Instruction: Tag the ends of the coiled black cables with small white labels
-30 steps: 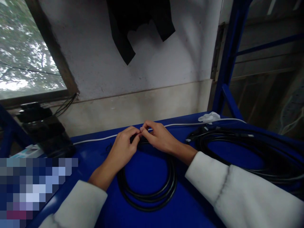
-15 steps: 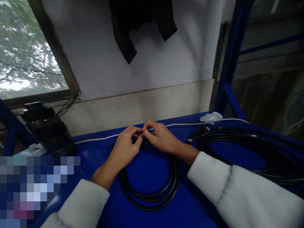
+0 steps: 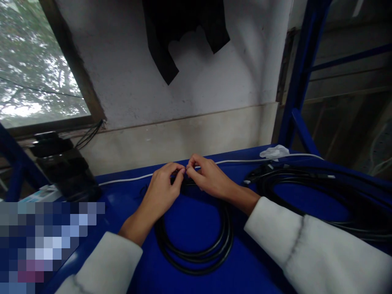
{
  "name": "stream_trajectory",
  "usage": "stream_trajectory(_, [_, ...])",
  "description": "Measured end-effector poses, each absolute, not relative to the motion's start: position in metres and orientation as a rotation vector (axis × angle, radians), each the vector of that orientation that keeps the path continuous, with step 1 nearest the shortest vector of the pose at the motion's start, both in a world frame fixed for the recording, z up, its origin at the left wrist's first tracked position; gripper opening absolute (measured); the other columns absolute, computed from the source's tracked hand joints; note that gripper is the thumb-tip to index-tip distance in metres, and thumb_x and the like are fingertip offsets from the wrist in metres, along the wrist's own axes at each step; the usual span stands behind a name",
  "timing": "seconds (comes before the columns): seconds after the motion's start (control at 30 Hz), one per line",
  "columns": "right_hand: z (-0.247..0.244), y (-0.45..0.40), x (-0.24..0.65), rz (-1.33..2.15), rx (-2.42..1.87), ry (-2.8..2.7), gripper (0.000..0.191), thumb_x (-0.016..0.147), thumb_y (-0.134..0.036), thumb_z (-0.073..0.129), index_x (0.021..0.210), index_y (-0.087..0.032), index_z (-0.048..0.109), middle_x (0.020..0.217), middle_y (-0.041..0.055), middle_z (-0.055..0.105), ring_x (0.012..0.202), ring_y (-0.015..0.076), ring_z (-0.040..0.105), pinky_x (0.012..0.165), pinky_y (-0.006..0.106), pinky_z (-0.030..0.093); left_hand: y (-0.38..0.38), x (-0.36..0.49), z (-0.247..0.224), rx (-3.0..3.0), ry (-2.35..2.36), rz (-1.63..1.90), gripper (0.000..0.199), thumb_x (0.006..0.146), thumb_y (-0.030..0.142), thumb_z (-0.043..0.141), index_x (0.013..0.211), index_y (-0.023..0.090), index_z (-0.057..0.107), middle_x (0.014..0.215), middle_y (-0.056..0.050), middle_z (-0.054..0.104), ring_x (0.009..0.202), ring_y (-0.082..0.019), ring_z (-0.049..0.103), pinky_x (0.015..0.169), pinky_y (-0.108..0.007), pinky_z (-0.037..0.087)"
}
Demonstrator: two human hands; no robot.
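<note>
Carefully, above a coiled black cable (image 3: 196,271) lying on a blue tabletop (image 3: 147,271), a person's left hand (image 3: 162,188) and right hand (image 3: 208,175) meet, fingertips pinched at its far side; what they pinch cannot be told. A slack grip could let loops spread; the white cord (image 3: 239,161) just beyond might snag.

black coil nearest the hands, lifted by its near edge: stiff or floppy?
Probably springy, not limp: the black cable coil keeps smooth, round loops. Lifted there, they may spread, since gaps already show between them. Pushed, it would likely slide rather than roll, lying flat on the blue table.
</note>
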State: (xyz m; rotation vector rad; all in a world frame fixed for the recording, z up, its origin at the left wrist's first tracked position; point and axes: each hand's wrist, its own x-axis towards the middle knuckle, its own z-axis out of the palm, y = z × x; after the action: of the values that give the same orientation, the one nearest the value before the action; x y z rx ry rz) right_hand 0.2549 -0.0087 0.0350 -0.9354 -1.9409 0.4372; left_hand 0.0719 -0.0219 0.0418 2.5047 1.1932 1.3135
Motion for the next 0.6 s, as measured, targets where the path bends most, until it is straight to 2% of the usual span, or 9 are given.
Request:
stream_trajectory(0.2, [0.0337,-0.0066,0.2534,0.421,-0.925,-1.940,0.006,0.097,-0.020,0.058,0.092,-0.019,0.059,0.072,-0.0013,0.063,0.060,0.0132,0.057,0.055,0.024,0.034,-0.0219,0.0711,0.0425,2.450,1.206,1.322,0.011,0.094,0.013,0.063,0.095,0.021,0.071,0.092,-0.001,0.076,0.083,-0.019,0.071,0.081,-0.031,0.053])
stream_trajectory(0.33, [0.0313,-0.0048,0.2537,0.424,-0.868,-1.967,0.006,0.098,-0.019,0.056,0.094,-0.019,0.061,0.079,-0.0003,0.066,0.059,0.0119,0.057,0.056,0.024,0.035,-0.0205,0.0710,0.0411,2.397,1.197,1.361,0.015,0.092,0.012,0.064,0.104,0.021,0.069,0.095,-0.002,0.076,0.084,-0.018,0.072,0.081,-0.030,0.054])
stream_trajectory(0.43, [0.0308,-0.0049,0.2545,0.432,-0.857,-1.970,0.006,0.098,-0.019,0.056,0.094,-0.019,0.060,0.077,-0.0011,0.065,0.058,0.0117,0.057,0.057,0.024,0.036,-0.0202,0.0708,0.0406,2.412,1.198,1.345,0.018,0.093,0.013,0.064,0.106,0.022,0.072,0.098,-0.002,0.078,0.087,-0.019,0.072,0.083,-0.031,0.054])
stream_trajectory(0.6, [0.0307,-0.0043,0.2555,0.440,-0.868,-1.976,0.004,0.097,-0.018,0.058,0.094,-0.019,0.061,0.074,-0.0022,0.064,0.058,0.0116,0.056,0.058,0.024,0.036,-0.0230,0.0714,0.0427,2.415,1.237,1.309,0.017,0.093,0.012,0.063,0.098,0.023,0.076,0.097,-0.002,0.079,0.089,-0.020,0.073,0.083,-0.031,0.052])
